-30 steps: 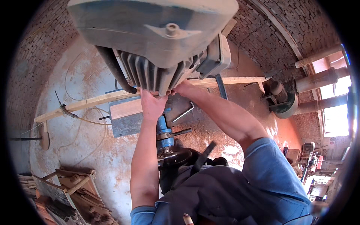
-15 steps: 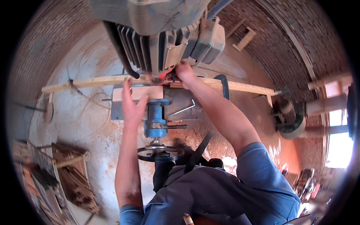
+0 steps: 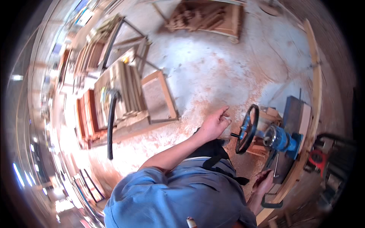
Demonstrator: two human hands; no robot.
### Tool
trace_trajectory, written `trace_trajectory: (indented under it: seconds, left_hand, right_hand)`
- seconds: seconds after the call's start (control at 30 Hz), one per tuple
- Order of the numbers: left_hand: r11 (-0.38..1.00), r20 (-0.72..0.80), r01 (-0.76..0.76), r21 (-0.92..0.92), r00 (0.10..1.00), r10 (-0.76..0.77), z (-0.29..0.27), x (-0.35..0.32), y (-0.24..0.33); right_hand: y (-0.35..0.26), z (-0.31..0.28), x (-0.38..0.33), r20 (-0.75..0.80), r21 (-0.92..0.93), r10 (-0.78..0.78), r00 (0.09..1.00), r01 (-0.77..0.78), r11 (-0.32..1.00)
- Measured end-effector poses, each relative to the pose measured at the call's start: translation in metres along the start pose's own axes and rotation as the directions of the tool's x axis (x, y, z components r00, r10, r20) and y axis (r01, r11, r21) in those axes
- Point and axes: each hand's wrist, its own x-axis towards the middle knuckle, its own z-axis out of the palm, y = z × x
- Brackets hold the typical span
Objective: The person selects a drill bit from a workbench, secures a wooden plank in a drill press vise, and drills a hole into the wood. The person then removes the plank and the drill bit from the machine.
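Note:
My left hand [image 3: 216,123] is raised in front of my body, fingers loosely bent and apart, with nothing seen in it. It is nearest to the black handwheel [image 3: 247,129] of a blue vise [image 3: 280,140]. Lower right, my right hand [image 3: 262,181] has curled fingers beside the end of a thin bent metal rod [image 3: 276,164], which looks like a hex key; blur hides whether they grip it. A pale wood block [image 3: 305,116] lies by the vise, along a long wooden beam [image 3: 316,91].
A black clamp [image 3: 272,205] sits on the beam near my right forearm. A red part [image 3: 317,157] shows on the dark machine at right. Stacked boards [image 3: 123,91], a black-handled hammer [image 3: 111,127] and a wooden frame [image 3: 167,93] stand left. A wood-filled bin [image 3: 235,22] is far off.
My view has swung left, so the vise and machine now appear at right. My left hand has left the wood block; my right hand has come away from beneath the motor toward the bent rod.

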Motion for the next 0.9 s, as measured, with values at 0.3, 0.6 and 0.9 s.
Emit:
trace_trajectory:
  seconds: [0.3, 0.6, 0.9]
  left_hand:
    - [0.796, -0.714, 0.189, 0.575, 0.590, 0.376, -0.225, -0.133, -0.040]
    - [0.467, -0.714, 0.636, 0.614, 0.700, -0.014, -0.385, -0.220, -0.111]
    - [0.754, -0.620, 0.371, 0.542, 0.783, 0.060, -0.407, -0.221, -0.166]
  right_hand:
    - [-0.056, 0.084, 0.037, 0.443, -0.082, -0.169, 0.880, 0.227, 0.970]
    - [0.018, 0.128, -0.057, 0.426, -0.270, 0.015, 0.905, 0.111, 0.956]
    - [0.026, 0.111, -0.111, 0.318, -0.385, 0.033, 0.947, 0.097, 0.918]
